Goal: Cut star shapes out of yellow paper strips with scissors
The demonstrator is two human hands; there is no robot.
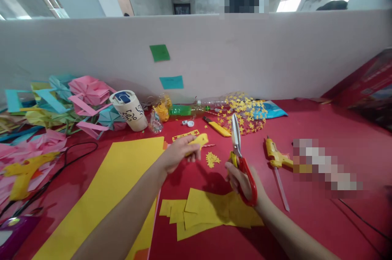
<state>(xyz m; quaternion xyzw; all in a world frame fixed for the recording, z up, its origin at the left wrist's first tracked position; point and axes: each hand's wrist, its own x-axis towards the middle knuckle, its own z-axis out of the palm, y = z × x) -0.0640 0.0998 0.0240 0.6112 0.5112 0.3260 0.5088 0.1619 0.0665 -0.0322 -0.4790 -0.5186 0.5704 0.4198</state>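
My left hand (182,152) is closed on a small piece of yellow paper (200,140), folded or stacked. A pair of scissors (236,137) with red and yellow handles is in my right hand (240,178), blades pointing up and slightly parted, apart from the paper. Between and beyond my hands lies a small pile of yellow paper stars (212,159). Several cut yellow paper pieces (205,211) overlap on the red table below my hands. Large yellow sheets (113,186) lie under and beside my left forearm.
A yellow glue gun (275,154) with a clear stick lies at right. A yellow utility knife (218,127), a green plastic bottle (186,110), a star-covered net (245,113) and a cup (130,111) stand farther back. Folded paper flowers (88,92) and another glue gun (24,172) fill the left.
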